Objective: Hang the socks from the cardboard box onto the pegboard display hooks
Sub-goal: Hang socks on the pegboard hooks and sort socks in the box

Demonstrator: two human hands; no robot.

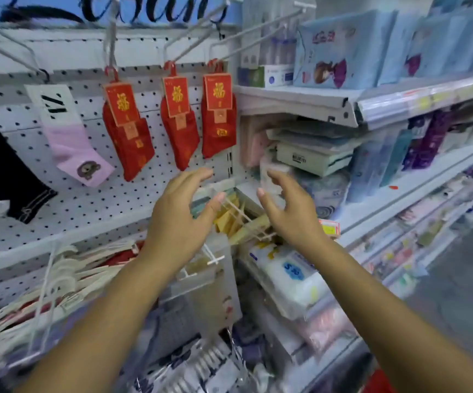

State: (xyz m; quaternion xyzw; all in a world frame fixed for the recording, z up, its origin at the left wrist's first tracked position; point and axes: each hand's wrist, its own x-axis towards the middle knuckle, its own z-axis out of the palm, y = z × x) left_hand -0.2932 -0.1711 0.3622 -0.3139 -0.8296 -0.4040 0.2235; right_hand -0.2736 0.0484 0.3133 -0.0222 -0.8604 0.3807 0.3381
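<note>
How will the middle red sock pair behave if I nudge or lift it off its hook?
The middle red sock pair hangs from one hook loop, so it will likely swing when nudged. The fabric looks floppy below the stiffer card label. Probably light; lifting by the label seems easiest.

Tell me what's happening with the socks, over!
Both hands empty: left hand, right hand, open. Three red socks hanging on pegboard. Box not visible. Nothing blocking.

left grip empty, right grip empty
</note>
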